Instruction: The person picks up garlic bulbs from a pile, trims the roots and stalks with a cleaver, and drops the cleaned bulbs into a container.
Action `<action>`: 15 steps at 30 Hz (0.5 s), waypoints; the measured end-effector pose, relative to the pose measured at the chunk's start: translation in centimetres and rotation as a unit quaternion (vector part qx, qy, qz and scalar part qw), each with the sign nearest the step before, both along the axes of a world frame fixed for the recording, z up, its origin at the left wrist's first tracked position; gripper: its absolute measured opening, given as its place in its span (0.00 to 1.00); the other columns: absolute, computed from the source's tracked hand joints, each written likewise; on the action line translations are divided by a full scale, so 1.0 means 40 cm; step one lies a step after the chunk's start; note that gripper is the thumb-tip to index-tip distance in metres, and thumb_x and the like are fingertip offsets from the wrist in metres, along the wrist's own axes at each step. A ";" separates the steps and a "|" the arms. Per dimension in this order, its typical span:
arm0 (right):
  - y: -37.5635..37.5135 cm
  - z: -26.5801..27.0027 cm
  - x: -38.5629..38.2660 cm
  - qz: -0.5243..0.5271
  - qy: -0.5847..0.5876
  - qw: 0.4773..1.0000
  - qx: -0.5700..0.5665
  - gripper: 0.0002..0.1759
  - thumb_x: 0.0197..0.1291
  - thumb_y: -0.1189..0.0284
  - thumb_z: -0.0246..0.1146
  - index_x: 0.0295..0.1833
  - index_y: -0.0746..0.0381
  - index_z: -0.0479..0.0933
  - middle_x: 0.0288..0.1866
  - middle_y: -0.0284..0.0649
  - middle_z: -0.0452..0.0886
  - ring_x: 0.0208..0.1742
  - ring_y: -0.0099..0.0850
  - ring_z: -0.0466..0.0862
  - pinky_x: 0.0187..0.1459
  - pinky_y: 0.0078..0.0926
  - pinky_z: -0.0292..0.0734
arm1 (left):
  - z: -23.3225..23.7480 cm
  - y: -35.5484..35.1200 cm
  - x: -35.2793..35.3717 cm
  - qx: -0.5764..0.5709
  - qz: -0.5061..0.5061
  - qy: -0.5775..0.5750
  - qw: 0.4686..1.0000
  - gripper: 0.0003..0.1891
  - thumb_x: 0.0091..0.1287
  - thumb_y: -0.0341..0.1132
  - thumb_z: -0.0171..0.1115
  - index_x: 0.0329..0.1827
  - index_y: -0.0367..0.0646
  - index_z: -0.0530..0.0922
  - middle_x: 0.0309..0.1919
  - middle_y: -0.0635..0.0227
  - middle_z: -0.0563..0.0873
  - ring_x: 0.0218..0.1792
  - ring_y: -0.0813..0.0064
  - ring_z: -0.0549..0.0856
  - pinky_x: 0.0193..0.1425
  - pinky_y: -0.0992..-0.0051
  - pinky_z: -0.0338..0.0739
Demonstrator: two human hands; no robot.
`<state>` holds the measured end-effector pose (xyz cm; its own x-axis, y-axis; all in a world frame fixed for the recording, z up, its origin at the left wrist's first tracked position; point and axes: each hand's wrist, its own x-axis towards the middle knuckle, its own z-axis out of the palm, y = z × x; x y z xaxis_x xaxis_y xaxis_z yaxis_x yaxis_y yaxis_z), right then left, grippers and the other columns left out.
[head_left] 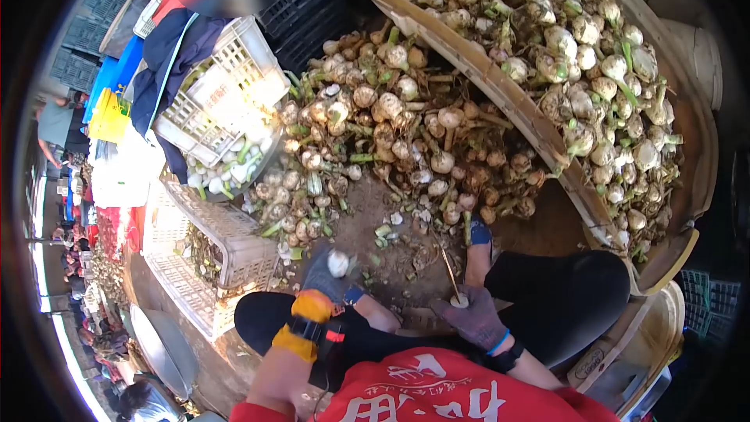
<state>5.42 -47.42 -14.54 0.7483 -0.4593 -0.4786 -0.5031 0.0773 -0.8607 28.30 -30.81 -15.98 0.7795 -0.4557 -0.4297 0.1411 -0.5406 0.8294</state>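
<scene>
My left hand (322, 272), in a grey glove with a yellow wrap at the wrist, is blurred and appears closed around a pale peeled bulb (338, 263). To its right, my right hand (473, 319), in a grey-purple glove, grips a thin long tool (448, 270) that points up and away. A small pale round thing (459, 300) shows at the tool's lower end, by the fingers. Beyond both hands lies a heap of dirty bulbs with stems (383, 121), with peelings (398, 223) scattered on the ground.
A large woven basket (500, 70) full of bulbs stands at upper right. White crates (242, 254) are at left, one tipped above trimmed bulbs (234, 168). A metal basin (168, 352) is at lower left. Co-workers (58, 125) are along the left; a person sits beyond the upper crate.
</scene>
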 end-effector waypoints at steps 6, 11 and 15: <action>-0.007 -0.057 0.036 -0.079 0.023 0.994 0.072 0.11 0.56 0.67 0.71 0.34 0.63 0.83 0.25 0.39 0.83 0.26 0.26 0.81 0.29 0.29 0.76 | 0.283 -0.366 0.195 -0.419 0.009 0.185 0.889 0.27 0.74 0.46 0.55 0.75 0.53 0.65 0.57 0.63 0.80 0.37 0.69 0.83 0.38 0.72 0.80; -0.004 -0.155 0.048 0.075 -0.043 0.970 -0.229 0.16 0.53 0.60 0.71 0.32 0.63 0.82 0.26 0.45 0.84 0.28 0.41 0.84 0.32 0.38 0.79 | -0.221 -0.501 0.359 -0.152 0.056 -0.030 0.986 0.13 0.66 0.41 0.63 0.46 0.42 0.82 0.34 0.65 0.88 0.31 0.70 0.85 0.35 0.65 0.81; 0.001 -0.193 0.064 0.280 0.033 0.866 -0.413 0.22 0.63 0.71 0.55 0.63 0.44 0.75 0.27 0.39 0.78 0.27 0.40 0.82 0.26 0.37 0.75 | -0.146 -0.689 0.309 0.029 0.189 0.025 0.981 0.23 0.57 0.45 0.71 0.50 0.38 0.84 0.38 0.59 0.89 0.33 0.61 0.87 0.37 0.60 0.82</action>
<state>7.98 -47.38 -22.25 0.9478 -0.2398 -0.2101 -0.3133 -0.8226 -0.4745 40.66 -58.35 -21.84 0.8656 -0.1127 -0.4879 0.3795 -0.4881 0.7860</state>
